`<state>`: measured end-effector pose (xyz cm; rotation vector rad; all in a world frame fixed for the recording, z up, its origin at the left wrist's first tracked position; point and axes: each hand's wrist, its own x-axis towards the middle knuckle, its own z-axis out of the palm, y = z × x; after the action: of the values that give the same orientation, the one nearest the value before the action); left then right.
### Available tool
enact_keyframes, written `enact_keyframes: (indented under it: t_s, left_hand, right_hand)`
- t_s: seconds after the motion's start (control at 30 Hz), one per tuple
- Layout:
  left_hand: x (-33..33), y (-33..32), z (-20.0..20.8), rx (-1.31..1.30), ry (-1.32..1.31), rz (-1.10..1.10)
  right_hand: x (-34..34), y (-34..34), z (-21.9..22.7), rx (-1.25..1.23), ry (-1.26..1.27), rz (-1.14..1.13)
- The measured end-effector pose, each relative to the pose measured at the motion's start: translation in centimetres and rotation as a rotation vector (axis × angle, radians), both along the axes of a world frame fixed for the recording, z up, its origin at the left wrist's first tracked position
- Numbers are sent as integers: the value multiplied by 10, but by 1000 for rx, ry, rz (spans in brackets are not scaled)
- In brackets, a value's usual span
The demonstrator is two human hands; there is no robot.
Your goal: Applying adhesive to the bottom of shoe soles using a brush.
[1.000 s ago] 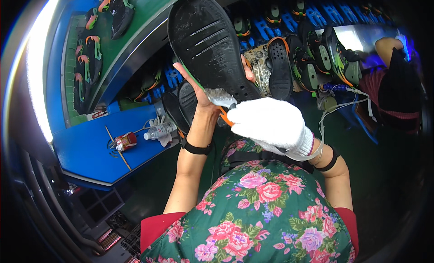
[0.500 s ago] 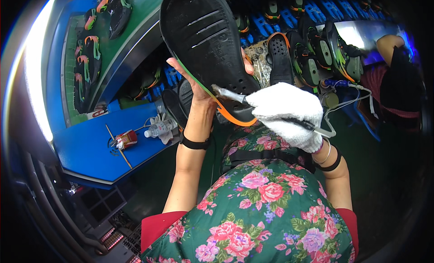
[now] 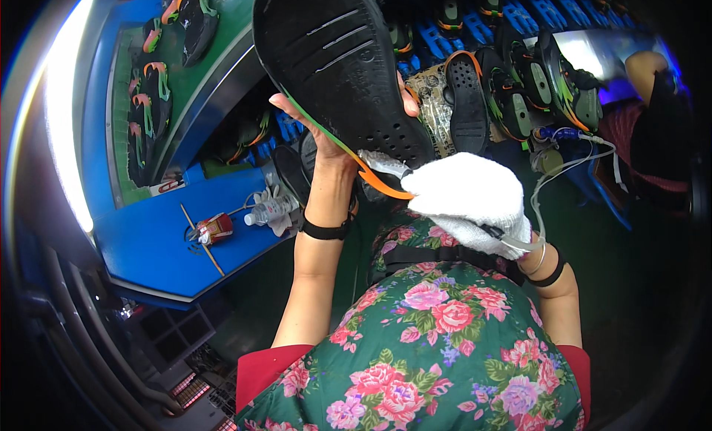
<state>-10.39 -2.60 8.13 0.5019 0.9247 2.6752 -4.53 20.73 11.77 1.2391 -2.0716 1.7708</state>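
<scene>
Shoe sole in left hand

This is a shoe workshop or factory. A brush lies against a black sole, dark shoes with green and orange trim stand near blue racks, and more footwear lies along a green surface.

Black slotted rubber sole in bare left hand, ahead and left of white-gloved right hand. Orange-rimmed black perforated sole farther right. Left: clear plastic bottle on flat blue tabletop; thin brown stick left of bottle.
</scene>
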Motion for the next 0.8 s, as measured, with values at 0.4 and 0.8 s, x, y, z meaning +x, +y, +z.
enact_keyframes:
  t_s: [0.4,0.8]
  left_hand:
    - [-11,1,5,81,35,-75]
    - [-16,-2,0,19,45,-101]
  right_hand:
    - [-2,2,0,-90,-229,9]
    - [1,-2,-1,-45,-67,-82]
